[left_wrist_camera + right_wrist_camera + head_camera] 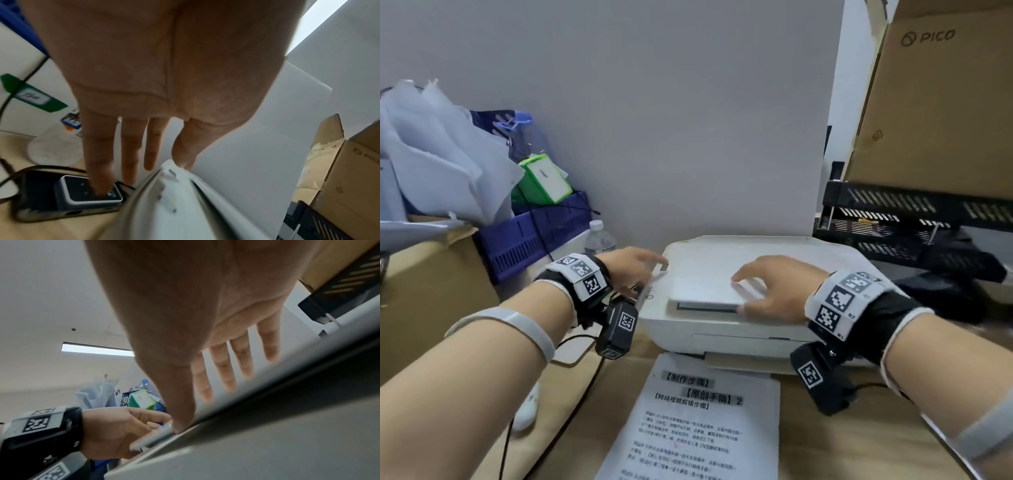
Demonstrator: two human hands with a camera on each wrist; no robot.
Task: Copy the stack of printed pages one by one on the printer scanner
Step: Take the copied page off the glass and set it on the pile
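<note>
On the white printer (739, 308) at the far middle of the surface, the right hand (774, 291) gripped the scanner lid's (709, 274) near edge, best lifted slowly, while the left hand (633, 270), fingers relaxed, steadied the printer's left side, the stack of printed pages (698, 421) lying just in front.

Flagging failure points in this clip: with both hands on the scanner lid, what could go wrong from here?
The right hand holds the scanner lid by its front edge, slightly raised; it could slip and drop shut. The left hand sits at the lid's left edge, so fingers might get pinched. The printed pages overlap the printer front and could block the output.
</note>
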